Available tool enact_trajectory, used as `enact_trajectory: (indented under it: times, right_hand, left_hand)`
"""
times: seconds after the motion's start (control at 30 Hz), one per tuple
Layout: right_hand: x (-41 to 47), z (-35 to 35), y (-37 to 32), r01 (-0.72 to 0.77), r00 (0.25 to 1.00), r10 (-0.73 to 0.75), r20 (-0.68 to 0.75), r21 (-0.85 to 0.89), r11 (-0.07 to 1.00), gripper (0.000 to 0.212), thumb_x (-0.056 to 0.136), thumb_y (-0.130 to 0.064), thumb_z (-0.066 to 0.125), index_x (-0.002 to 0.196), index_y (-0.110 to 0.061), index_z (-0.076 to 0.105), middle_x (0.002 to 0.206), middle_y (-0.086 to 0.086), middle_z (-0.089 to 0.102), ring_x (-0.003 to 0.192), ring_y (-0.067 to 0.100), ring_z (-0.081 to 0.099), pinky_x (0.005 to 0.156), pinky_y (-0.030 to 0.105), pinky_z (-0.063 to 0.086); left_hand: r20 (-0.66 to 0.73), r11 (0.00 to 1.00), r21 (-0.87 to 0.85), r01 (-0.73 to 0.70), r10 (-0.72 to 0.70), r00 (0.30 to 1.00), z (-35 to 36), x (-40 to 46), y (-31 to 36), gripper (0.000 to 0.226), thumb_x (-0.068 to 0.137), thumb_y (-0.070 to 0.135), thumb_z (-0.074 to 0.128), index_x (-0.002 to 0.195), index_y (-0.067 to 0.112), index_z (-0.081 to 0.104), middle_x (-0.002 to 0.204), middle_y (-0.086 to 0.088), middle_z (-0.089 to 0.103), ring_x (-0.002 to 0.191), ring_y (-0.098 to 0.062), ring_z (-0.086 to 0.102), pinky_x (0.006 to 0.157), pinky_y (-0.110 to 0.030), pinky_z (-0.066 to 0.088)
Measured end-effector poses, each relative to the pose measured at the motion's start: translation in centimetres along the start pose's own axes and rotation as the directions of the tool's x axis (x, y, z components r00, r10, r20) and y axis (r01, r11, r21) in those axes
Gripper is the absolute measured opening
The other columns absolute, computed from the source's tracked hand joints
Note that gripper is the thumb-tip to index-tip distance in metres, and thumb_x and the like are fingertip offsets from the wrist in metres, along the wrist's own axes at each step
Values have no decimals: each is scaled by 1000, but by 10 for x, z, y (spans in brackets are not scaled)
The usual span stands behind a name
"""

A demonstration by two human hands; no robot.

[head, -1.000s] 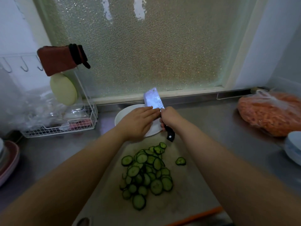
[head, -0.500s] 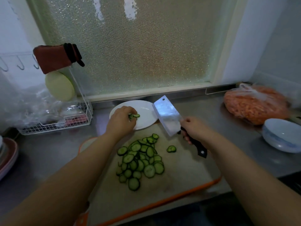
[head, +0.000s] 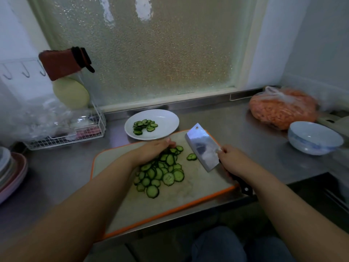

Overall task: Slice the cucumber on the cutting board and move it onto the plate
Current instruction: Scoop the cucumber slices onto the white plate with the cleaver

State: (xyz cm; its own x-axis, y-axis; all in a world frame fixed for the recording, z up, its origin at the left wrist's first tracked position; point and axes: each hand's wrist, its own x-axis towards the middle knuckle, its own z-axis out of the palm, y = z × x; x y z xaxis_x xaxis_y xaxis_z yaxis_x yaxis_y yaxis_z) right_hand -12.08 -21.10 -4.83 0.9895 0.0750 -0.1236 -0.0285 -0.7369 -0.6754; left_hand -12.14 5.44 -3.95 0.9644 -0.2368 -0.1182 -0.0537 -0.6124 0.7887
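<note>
I take the cutting board (head: 198,188) as my landmark: the pile of cucumber slices (head: 160,173) lies on its middle, running as a loose band from the board's near centre up toward its far edge, so its long axis points roughly at the plate (head: 166,118), which sits on the tabletop (head: 245,125) just beyond that far edge and already carries a small batch of slices (head: 144,125). My left hand (head: 153,150) rests on the far end of the pile, fingers bent down over the slices; I judge they are gathering or pressing them, though the fingertips are hidden behind the knuckles and I cannot tell whether anything is pinched. My right hand (head: 233,160) grips the handle of the cleaver (head: 203,146) on the board's right side, the broad blade tilted with its edge toward the pile and one stray slice (head: 191,156) lying between blade and pile. The left hand is plainly the nearer one, touching the heap, while the blade stands just beside it. The coming move, as I read it, turns on that gap: the blade slides leftward under the band while the left hand steadies the slices, then the load goes straight across the far edge to the plate. A white bowl (head: 314,140) stands well right of the board, clear of that path.
</note>
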Motion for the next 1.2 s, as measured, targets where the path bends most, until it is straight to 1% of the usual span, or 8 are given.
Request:
enact_trajectory:
  times: [0.17,0.27,0.37,0.47,0.63,0.8,0.93,1.2]
  right_hand:
    - [-10,-1,-7,-26,1000,25,15,40,999,30,99,-20,39,69,-18,42,60,2,44,49,15,40,46,21,30]
    - [-15,11,-13,-120,989,95,115,238,964,27,100,-23,35,76,-15,42,61,13,46,41,18,42,42,21,38]
    - [-23,26,-29,-139,977,90,192,262,955,26,101,-27,32,80,-16,43,63,13,48,42,18,43,42,21,40]
    - [-32,42,-47,-134,962,62,268,260,956,25,101,-24,30,80,-15,41,66,14,48,43,19,44,41,22,41]
    - [-49,63,-68,-149,937,26,350,330,932,28,102,-27,32,79,-15,42,64,11,47,43,18,43,41,23,39]
    - [-50,48,-64,-295,893,70,445,461,837,27,101,-23,34,76,-15,41,55,5,40,40,14,33,40,19,29]
    - [-41,35,-58,-362,873,101,477,495,790,25,101,-26,34,78,-18,39,53,3,39,40,14,32,42,19,27]
    - [-28,17,-66,-285,899,51,435,494,821,22,102,-24,36,81,-18,40,51,2,41,32,11,37,35,15,31]
  left_hand:
    - [-30,1000,-23,-1,0,1000,0,-3,-1,51,100,46,24,110,23,69,113,10,65,110,-11,57,99,-25,41]
    - [-257,998,34,51,-41,966,-4,-7,-9,52,97,55,26,118,27,64,118,10,59,111,-9,52,99,-27,35]
    - [-469,996,-91,6,-48,882,5,-23,-29,51,93,61,33,125,29,57,124,10,54,118,-10,48,105,-33,35]
    - [-469,998,-33,-61,38,882,22,-30,-40,66,85,71,27,131,31,50,134,7,53,124,-11,47,109,-40,35]
    - [-489,991,131,-29,90,867,34,-21,-35,69,87,62,21,132,20,52,134,-6,54,124,-22,47,108,-37,33]
    - [-517,996,-45,-79,45,855,26,-19,-36,67,86,70,22,114,24,62,121,-1,62,116,-18,54,104,-45,39]
    - [-604,984,-111,-140,45,795,19,-25,-23,45,96,50,33,113,19,61,116,4,59,115,-17,53,103,-40,41]
    - [-501,889,235,-393,457,735,-1,-22,-6,52,90,63,36,124,28,52,133,7,49,128,-13,41,106,-40,35]
